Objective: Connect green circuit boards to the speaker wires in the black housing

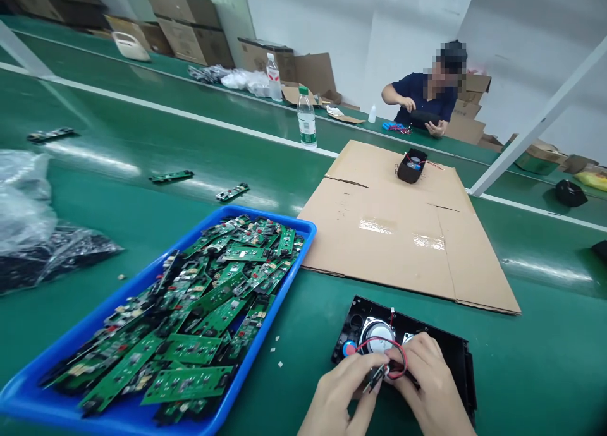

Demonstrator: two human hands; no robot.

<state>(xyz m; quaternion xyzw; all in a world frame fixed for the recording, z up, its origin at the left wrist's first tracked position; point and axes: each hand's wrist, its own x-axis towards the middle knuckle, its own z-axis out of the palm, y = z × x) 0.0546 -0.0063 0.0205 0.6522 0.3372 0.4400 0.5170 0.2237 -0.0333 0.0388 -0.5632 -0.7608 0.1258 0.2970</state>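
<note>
Both hands are over a black speaker housing (pixel 458 360) lying on the green work surface. Inside it are a round silver speaker (pixel 378 336), a second one partly hidden by my fingers, and a blue-and-red round part (pixel 349 348). My left hand (pixel 344 388) pinches a small circuit board (pixel 375 378), seen nearly edge-on. My right hand (pixel 429 376) is closed on the red and black wires (pixel 404 354) close to the board's end. Its fingertips nearly meet the left ones, and the wire end between them is hidden.
Left of the housing stands a blue tray (pixel 258 373) heaped with green circuit boards. A cardboard sheet (pixel 393 246) lies ahead, bearing another black housing (pixel 411 166). Bottles (pixel 306 123), loose boards (pixel 171 177) and a plastic bag (pixel 28 221) lie beyond. A co-worker (pixel 427 101) sits across.
</note>
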